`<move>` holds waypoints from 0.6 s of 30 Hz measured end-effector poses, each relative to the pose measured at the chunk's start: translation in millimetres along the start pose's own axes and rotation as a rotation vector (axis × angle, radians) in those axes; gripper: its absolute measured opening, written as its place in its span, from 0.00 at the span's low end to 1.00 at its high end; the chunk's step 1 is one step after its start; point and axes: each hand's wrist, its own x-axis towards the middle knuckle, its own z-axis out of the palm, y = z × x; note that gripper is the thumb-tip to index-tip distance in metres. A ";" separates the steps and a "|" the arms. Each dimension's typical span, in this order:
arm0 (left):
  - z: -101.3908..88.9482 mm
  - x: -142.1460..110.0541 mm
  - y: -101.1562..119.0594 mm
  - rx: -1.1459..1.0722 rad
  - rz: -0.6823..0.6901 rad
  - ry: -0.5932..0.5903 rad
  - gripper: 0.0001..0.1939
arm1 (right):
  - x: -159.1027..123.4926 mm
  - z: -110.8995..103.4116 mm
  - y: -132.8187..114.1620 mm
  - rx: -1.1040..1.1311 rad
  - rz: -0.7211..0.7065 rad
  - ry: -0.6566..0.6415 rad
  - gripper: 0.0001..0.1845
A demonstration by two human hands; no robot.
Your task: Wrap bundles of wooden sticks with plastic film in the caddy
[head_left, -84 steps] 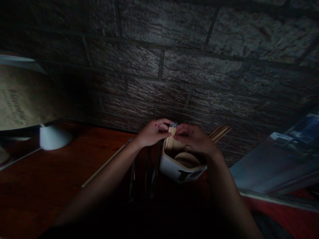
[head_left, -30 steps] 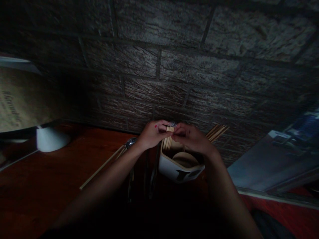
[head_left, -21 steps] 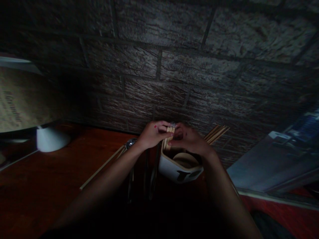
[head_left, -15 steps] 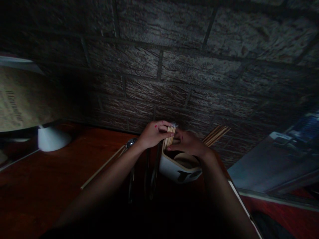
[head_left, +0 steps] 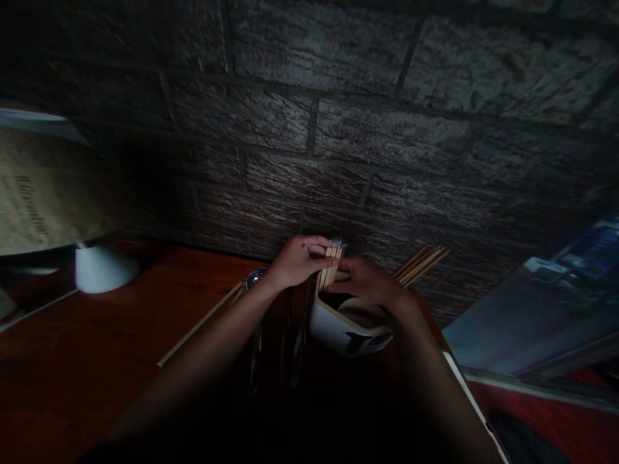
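Note:
A bundle of pale chopsticks [head_left: 331, 265] with silvery tops stands upright in the back left corner of a white utensil holder [head_left: 341, 336]. My left hand [head_left: 300, 261] is closed around the upper part of the bundle, its thumb lying across the front. From the right, my right hand [head_left: 365, 278] grips the same bundle, thumb lower down and fingers near the top; some of those fingers are hidden. More chopsticks [head_left: 422, 264], browner, lean out of the holder behind my right wrist. Inside the holder a rounded tan piece [head_left: 362, 310] shows; its kind is unclear.
Left of the holder, a metal ladle [head_left: 255, 277] and a loose chopstick [head_left: 200, 325] lie on the wooden table [head_left: 97, 348]. A white cone-shaped base [head_left: 104, 269] stands farther left by a printed tan bag [head_left: 53, 193]. A brick wall [head_left: 271, 129] rises directly behind.
Both hands stay on the chopsticks. My right thumb and fingers have shifted very slightly; the holder and the bundle look the same.

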 end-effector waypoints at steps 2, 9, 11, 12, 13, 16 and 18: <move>-0.3 0.0 0.1 -0.002 0.005 -0.002 0.13 | -0.4 -0.7 -0.5 0.003 -0.003 0.001 0.19; -2.0 -0.2 0.0 -0.019 -0.021 -0.034 0.16 | -2.4 -2.7 -2.7 0.058 -0.038 -0.006 0.23; -2.2 -0.2 0.1 -0.022 -0.024 -0.039 0.16 | -2.3 -1.4 -3.1 0.065 -0.042 -0.012 0.22; -2.3 -0.2 0.1 -0.024 -0.026 -0.038 0.16 | -2.1 -0.5 -3.2 0.059 -0.038 -0.007 0.21; -2.3 -0.1 0.0 -0.028 -0.027 -0.036 0.16 | -1.8 0.6 -3.2 0.049 -0.033 0.005 0.20; -2.3 0.3 -0.4 -0.047 -0.020 -0.031 0.16 | -0.9 3.4 -3.0 0.016 -0.008 0.050 0.19; -2.4 0.4 -0.7 -0.054 -0.020 -0.038 0.15 | -0.6 4.5 -2.9 -0.003 0.005 0.062 0.19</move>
